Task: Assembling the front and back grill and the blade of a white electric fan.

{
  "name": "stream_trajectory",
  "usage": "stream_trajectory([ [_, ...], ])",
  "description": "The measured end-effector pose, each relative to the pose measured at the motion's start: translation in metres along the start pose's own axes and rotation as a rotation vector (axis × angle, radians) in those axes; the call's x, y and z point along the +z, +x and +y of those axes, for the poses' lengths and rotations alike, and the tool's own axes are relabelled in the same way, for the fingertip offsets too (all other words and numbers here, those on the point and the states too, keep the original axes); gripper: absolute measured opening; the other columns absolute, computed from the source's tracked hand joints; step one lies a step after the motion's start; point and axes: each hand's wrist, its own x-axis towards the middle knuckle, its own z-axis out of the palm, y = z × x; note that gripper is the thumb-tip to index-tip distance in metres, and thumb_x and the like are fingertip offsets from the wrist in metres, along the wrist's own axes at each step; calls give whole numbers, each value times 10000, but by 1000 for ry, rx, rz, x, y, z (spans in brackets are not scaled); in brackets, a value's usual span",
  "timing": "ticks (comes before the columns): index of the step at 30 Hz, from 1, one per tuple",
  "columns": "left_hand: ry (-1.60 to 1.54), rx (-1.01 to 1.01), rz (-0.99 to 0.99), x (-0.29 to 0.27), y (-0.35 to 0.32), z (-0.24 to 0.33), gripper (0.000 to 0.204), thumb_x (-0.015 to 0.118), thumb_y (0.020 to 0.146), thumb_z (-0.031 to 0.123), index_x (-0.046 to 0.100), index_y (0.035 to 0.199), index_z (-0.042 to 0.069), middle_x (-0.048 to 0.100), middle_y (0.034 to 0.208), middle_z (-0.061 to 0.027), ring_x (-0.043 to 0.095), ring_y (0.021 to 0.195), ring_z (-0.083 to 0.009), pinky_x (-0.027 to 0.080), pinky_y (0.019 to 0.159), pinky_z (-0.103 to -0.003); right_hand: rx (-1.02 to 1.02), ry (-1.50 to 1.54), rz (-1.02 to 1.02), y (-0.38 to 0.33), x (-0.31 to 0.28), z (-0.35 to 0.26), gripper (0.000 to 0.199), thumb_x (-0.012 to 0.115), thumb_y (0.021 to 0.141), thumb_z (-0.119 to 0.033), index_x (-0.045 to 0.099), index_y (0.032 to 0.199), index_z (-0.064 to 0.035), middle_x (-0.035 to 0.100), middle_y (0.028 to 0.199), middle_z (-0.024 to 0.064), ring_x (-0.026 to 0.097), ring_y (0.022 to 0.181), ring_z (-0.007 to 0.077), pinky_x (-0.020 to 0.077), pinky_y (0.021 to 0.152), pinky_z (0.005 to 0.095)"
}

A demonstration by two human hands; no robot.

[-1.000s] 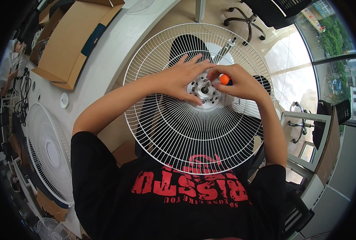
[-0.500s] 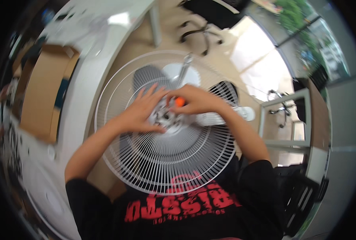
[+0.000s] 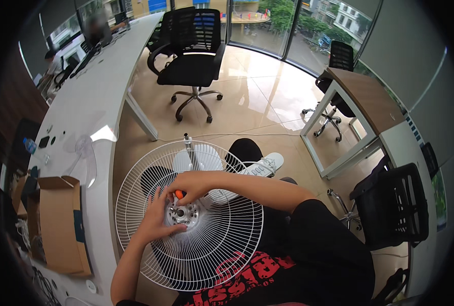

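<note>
A round white wire fan guard (image 3: 228, 239) lies over my lap, its metal hub plate (image 3: 190, 218) full of small holes around a central opening. My right hand (image 3: 192, 184) comes in from the right and is closed on a screwdriver (image 3: 179, 194), whose orange and black handle end shows. The fingers hide the rest of the tool, close to the hub's far edge. With fingers and thumb spread, my left hand (image 3: 156, 219) rests on the guard around the left side of the hub. Beyond the hands a metal pole (image 3: 189, 147) on a white round base (image 3: 210, 157) shows through the wires.
A long white table (image 3: 92, 109) runs along the left, bearing an open cardboard box (image 3: 61, 219) and a translucent fan blade (image 3: 86, 150). Black office chairs (image 3: 190, 66) stand ahead and at right (image 3: 390, 206). A brown-topped desk (image 3: 364, 94) is at the right; my white shoe (image 3: 263, 166) is beyond the guard.
My view has tilted up and shifted, so more of the room shows and the guard sits lower. Both hands stay at the hub; the orange handle end remains in my right hand.
</note>
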Motion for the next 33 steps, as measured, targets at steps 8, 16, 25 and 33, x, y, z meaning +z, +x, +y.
stream_trajectory([
  [8,-12,-47,1,2,0,3,1308,896,634,565,197,1601,29,286,1603,-322,139,1551,-470,54,1253,-569,-179,-46,-55,12,25,21,613,877,681,-290,695,1220,-62,740,1118,116,691,1014,308,532,858,423],
  [16,-67,-61,27,0,-1,7,1305,923,622,474,198,1592,-10,368,1582,-287,170,1557,-431,49,1245,-598,-96,-242,-11,11,31,6,650,898,633,-367,714,1192,-88,727,989,100,695,958,314,530,819,440],
  [25,-134,-62,42,4,2,1,1337,941,590,454,197,1586,-39,289,1626,-278,167,1562,-411,61,1255,-566,-221,-264,-1,17,35,15,542,884,641,-383,746,1058,-66,729,963,77,705,916,299,537,783,446],
  [33,-28,-25,59,8,1,-10,1422,977,542,357,120,1604,-44,302,1606,-274,332,1488,-387,278,1226,-448,-115,-266,185,18,49,11,612,891,597,-447,723,1042,-62,719,1003,97,692,957,297,536,793,433],
])
